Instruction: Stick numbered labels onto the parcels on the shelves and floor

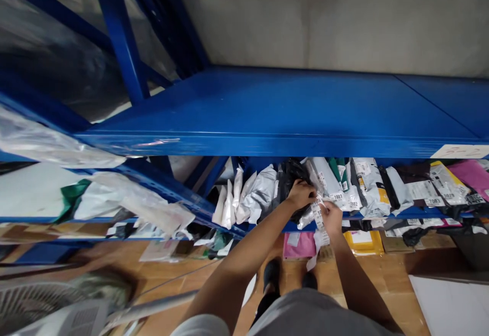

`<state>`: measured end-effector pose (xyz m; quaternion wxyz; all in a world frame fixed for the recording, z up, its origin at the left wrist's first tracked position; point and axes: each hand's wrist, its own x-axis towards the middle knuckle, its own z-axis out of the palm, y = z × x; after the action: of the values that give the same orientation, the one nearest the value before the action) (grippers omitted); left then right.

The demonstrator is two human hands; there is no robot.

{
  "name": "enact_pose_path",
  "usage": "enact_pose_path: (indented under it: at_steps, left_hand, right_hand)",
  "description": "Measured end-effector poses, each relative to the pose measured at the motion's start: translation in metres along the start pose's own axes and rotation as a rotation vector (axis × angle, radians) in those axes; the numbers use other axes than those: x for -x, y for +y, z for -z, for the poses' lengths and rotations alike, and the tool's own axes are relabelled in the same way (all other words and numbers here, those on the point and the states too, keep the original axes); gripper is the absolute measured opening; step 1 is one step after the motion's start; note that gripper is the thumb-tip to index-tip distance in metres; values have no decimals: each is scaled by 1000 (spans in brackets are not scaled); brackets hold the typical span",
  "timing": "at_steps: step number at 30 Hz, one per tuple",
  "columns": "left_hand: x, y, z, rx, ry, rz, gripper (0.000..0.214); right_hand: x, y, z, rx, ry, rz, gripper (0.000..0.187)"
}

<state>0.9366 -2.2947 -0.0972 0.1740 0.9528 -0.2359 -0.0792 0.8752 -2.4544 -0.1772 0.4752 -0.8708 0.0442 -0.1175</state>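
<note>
A strip of white numbered stickers [320, 224] hangs down in front of the lower shelf. My right hand [332, 217] pinches it near its upper part, with thumb and forefinger closed. Just to the left, my left hand [301, 194] has its fingers bent over the front of a black plastic mailing bag [289, 175], fingertips close to the top sticker. What exactly those fingertips grip is hidden. Beside my hands stands a pale grey mailing bag [324, 173] carrying a sticker that reads 1007. On the left leans a crumpled silver-grey mailing bag [261, 190].
A blue metal shelf [275, 106] juts out above my hands. More parcels line the lower shelf to the right, including a white and yellow bag [369, 188]. On the floor are a pink parcel [299, 246], a yellow parcel [362, 242] and a fan [42, 305] at the left.
</note>
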Motion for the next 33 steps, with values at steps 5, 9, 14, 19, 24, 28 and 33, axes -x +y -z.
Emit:
enact_pose_path:
  at_steps: [5,9,14,19,24,28,33]
  left_hand:
    - [-5,6,-3,46,44,-1,11]
    - [8,2,11,101,153,-24,9]
    - [52,-33,33,137,344,58,39]
    - [55,-55,26,319,91,-238,31]
    - [37,-64,21,508,-15,-353,40]
    - [37,-73,19,508,0,-414,6]
    - [41,-77,8,475,41,-426,9]
  right_hand:
    - [13,7,8,-143,-22,-42,53]
    - [36,16,23,-240,-74,-56,52]
    - [70,3,36,-352,-240,-53,50]
    - [74,-52,12,-304,-184,72,36]
    - [47,-75,-25,-36,-28,134,49]
    - [36,-65,-38,85,52,138,58]
    - [40,-58,-38,46,79,90,63]
